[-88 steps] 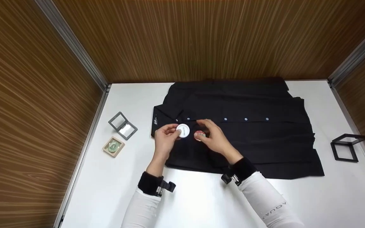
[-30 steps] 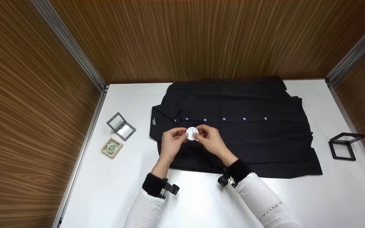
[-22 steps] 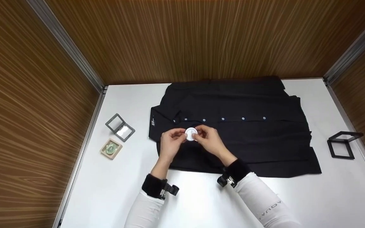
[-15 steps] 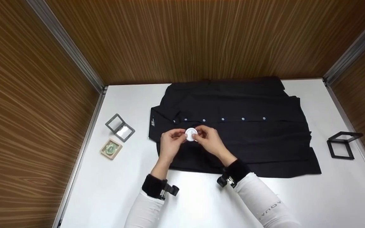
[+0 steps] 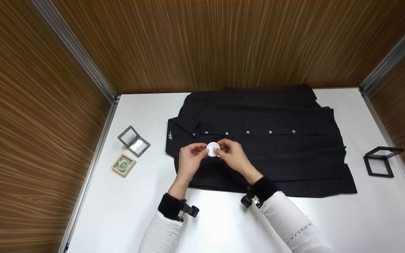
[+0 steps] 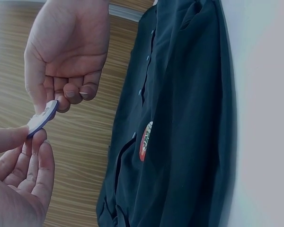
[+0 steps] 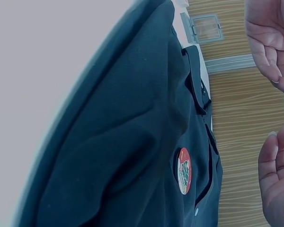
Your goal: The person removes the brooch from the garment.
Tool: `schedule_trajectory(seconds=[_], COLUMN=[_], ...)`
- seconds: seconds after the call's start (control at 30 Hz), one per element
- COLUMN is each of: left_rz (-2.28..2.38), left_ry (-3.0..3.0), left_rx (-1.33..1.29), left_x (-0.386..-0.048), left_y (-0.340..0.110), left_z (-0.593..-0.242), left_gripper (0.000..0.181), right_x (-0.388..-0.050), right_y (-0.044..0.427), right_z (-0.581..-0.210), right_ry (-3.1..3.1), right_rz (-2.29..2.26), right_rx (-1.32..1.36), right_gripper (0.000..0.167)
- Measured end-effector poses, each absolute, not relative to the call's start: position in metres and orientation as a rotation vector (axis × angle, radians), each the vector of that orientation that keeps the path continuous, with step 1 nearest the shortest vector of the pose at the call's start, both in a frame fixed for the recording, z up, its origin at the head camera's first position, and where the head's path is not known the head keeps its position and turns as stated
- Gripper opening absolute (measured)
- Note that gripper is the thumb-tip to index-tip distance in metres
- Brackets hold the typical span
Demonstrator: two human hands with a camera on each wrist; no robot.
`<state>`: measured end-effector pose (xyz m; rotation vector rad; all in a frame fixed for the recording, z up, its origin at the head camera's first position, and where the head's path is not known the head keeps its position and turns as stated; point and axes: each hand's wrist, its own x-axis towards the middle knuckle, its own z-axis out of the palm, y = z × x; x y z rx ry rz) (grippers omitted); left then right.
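A round white pin badge [image 5: 211, 146], plain back facing up, is pinched between both hands above a black shirt [image 5: 287, 158]. My left hand [image 5: 189, 160] grips its left edge between thumb and fingers. From the other side my right hand [image 5: 237, 158] has its thumb on the badge's back and fingers behind the rim. In the left wrist view the badge [image 6: 41, 120] appears edge-on, with a blue rim. A second badge, red, white and green [image 7: 183, 171], lies face-out on the shirt below; in the head view my right hand mostly hides it.
At the left of the white table [image 5: 146, 218] stand an opened grey frame case [image 5: 134, 141] and a wooden box [image 5: 123, 165] with a green disc inside. Another opened black frame [image 5: 380, 161] is at the far right. Wood-grain walls [image 5: 223, 45] enclose the back and sides.
From 2.9 seconds ago, my right hand has left the red badge on the shirt and joined my left hand on the white badge. Over the last second both hands have barely moved.
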<state>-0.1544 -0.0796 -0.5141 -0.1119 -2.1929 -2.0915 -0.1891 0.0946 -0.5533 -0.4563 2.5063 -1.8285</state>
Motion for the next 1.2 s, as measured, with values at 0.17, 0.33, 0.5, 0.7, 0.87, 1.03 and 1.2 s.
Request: schedule_trajectory(seconds=[0.17,0.33,0.5,0.7,0.87,1.03,1.2], left_rz=[-2.081,-2.061,-2.070,-2.061,-2.074,-2.127,-2.181], left_ry=[-2.213,-2.226,-2.212,-2.232,-2.244,-2.226,-2.173], left_rx=[-0.114,-0.118,-0.125,-0.113,-0.113,-0.132,-0.194], left_x=[-0.151,-0.150,-0.150,-0.148,-0.148,-0.149,-0.150], left_y=[-0.079,-0.078,-0.077,-0.077,-0.078,-0.079,-0.080], left_z=[-0.506,-0.507,-0.507,-0.506,-0.505,-0.506,-0.508], left_gripper=[0.016,0.016,0.015,0.016,0.017,0.018,0.018], right_x=[-0.189,-0.188,-0.187,-0.187,-0.185,-0.175,-0.168], right_y=[0.094,0.093,0.093,0.092,0.090,0.089,0.091], right_z=[-0.554,-0.553,-0.554,-0.555,-0.554,-0.531,-0.515], right_ry=[2.509,2.531,2.531,2.504,2.473,2.434,2.398], right_rz=[-1.842,-1.845,-1.842,-1.855,-1.852,-1.842,-1.865], right_rx=[-0.452,-0.463,-0.442,-0.428,-0.394,-0.424,-0.506], right_gripper=[0.012,0.010,0.011,0.012,0.014,0.016,0.020])
